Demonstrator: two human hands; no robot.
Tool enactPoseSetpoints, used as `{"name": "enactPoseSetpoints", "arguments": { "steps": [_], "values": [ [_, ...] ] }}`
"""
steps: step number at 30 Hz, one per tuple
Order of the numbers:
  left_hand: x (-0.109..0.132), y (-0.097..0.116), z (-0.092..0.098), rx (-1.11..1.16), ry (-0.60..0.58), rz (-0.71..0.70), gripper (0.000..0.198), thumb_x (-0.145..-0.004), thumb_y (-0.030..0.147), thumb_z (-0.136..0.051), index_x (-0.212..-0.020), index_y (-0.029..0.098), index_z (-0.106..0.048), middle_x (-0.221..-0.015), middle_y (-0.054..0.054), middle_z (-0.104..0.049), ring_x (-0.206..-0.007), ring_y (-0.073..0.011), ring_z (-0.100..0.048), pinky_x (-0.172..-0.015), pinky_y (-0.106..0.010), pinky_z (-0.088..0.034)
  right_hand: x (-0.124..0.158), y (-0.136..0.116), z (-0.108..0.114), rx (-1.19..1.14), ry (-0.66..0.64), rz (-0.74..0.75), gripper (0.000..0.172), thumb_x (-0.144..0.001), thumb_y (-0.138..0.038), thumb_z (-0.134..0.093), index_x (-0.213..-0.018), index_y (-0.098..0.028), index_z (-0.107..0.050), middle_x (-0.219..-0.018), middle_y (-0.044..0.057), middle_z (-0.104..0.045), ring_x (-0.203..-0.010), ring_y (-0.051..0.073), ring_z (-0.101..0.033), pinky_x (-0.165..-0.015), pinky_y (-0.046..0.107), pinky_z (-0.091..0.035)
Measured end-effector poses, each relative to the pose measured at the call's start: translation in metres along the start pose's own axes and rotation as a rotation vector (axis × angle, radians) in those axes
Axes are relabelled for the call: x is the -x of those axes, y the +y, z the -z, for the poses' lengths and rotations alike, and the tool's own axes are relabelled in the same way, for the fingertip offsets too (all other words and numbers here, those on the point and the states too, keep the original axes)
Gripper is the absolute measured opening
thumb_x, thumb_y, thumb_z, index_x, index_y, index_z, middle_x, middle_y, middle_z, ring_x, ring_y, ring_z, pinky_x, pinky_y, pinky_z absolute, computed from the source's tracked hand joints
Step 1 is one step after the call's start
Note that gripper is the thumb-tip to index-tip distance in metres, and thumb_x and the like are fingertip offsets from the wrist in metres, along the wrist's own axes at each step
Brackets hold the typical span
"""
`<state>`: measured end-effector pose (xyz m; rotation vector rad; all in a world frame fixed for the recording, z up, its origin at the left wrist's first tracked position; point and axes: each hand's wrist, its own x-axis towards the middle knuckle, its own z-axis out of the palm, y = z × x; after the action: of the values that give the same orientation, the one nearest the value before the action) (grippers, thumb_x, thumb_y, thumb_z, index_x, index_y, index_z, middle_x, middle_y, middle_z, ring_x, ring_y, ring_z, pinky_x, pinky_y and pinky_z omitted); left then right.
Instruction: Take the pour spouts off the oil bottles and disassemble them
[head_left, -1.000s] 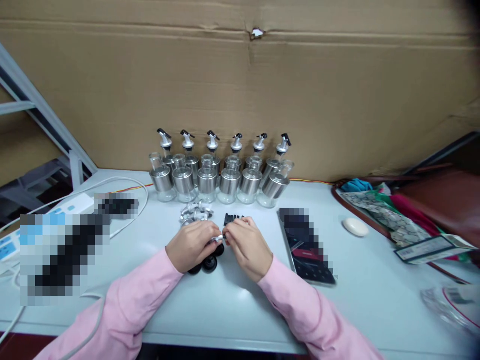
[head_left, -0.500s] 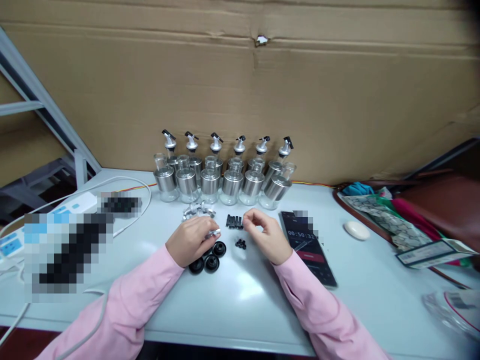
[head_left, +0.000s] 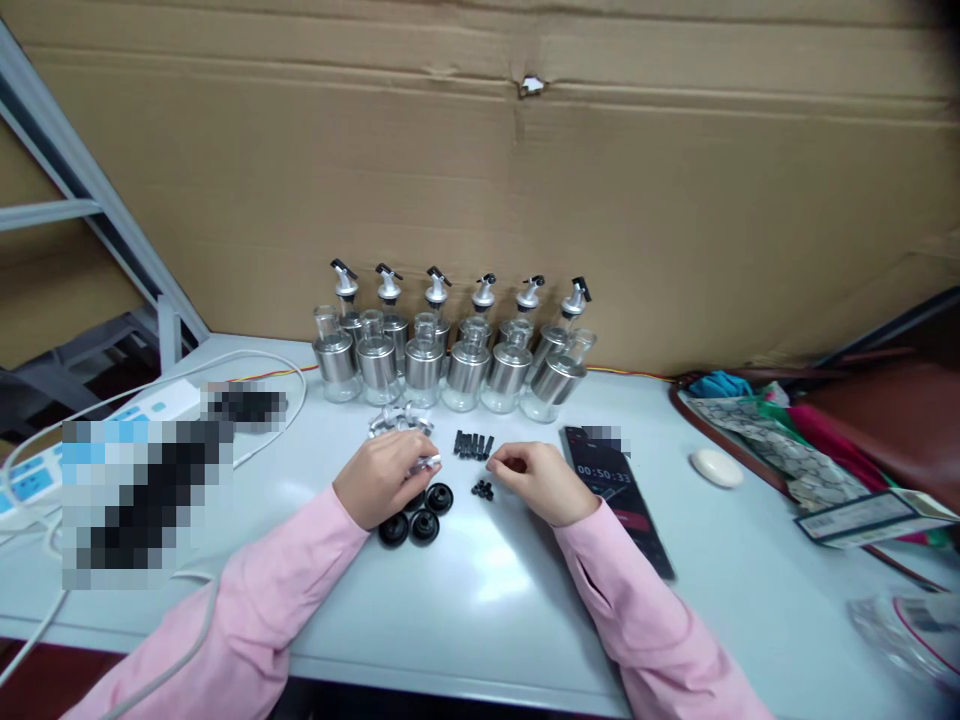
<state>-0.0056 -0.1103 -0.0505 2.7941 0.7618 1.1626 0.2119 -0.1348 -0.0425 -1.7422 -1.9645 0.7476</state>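
My left hand (head_left: 380,478) is closed on a small silver spout piece (head_left: 428,462), whose end shows past the fingertips. Beneath and beside that hand lie several round black caps (head_left: 424,525). Just beyond it is a pile of silver spout pieces (head_left: 401,418), partly covered by the hand. My right hand (head_left: 544,480) is closed in a pinch; whatever its fingertips may hold is too small to make out. Close to those fingertips are a row of black levers (head_left: 473,445) and a little cluster of tiny black parts (head_left: 483,490).
Several glass bottles with metal bands (head_left: 424,366) stand in front of others fitted with pourers (head_left: 436,288), near the cardboard wall (head_left: 480,180). A phone (head_left: 622,500) lies right of my right hand, then a white oval object (head_left: 717,467). White cables (head_left: 304,395) and a power strip (head_left: 180,400) are left.
My right hand has turned slightly, its thumb and forefinger now lower, between the levers and the tiny black parts. The rightmost lever now leans. My left hand keeps its hold; the view shifted slightly.
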Motion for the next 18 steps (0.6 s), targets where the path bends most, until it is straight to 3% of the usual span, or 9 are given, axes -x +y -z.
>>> {"name": "enactPoseSetpoints", "arguments": {
  "steps": [4, 11, 18],
  "values": [
    [0.0012, 0.0003, 0.0001, 0.002, -0.011, 0.005, 0.010, -0.087, 0.022, -0.043, -0.083, 0.016, -0.049, -0.074, -0.005, -0.063, -0.070, -0.0152, -0.063, -0.062, -0.026, -0.049, -0.0008, 0.0035, -0.0006, 0.000, -0.045, -0.018, 0.016, -0.071, -0.018, -0.050, -0.072, -0.015, -0.066, -0.064, 0.002, -0.063, -0.061, 0.013, -0.055, -0.061, 0.022, -0.040],
    [0.0014, -0.0005, 0.0000, 0.014, -0.015, 0.007, 0.010, -0.087, 0.022, -0.043, -0.084, 0.016, -0.049, -0.075, -0.004, -0.063, -0.070, -0.0143, -0.063, -0.063, -0.025, -0.049, -0.0015, 0.0105, -0.0039, 0.014, -0.042, 0.083, 0.014, -0.071, -0.016, -0.051, -0.070, -0.016, -0.065, -0.065, 0.000, -0.060, -0.059, 0.012, -0.051, -0.060, 0.023, -0.040],
    [-0.0002, -0.0004, 0.0007, 0.009, -0.004, -0.007, 0.008, -0.087, 0.022, -0.044, -0.083, 0.016, -0.049, -0.074, -0.004, -0.063, -0.070, -0.0148, -0.063, -0.062, -0.026, -0.049, -0.0012, 0.0052, -0.0045, 0.015, -0.040, 0.046, 0.016, -0.072, -0.014, -0.050, -0.073, -0.015, -0.066, -0.064, 0.002, -0.063, -0.060, 0.013, -0.054, -0.061, 0.024, -0.041]
  ]
}}
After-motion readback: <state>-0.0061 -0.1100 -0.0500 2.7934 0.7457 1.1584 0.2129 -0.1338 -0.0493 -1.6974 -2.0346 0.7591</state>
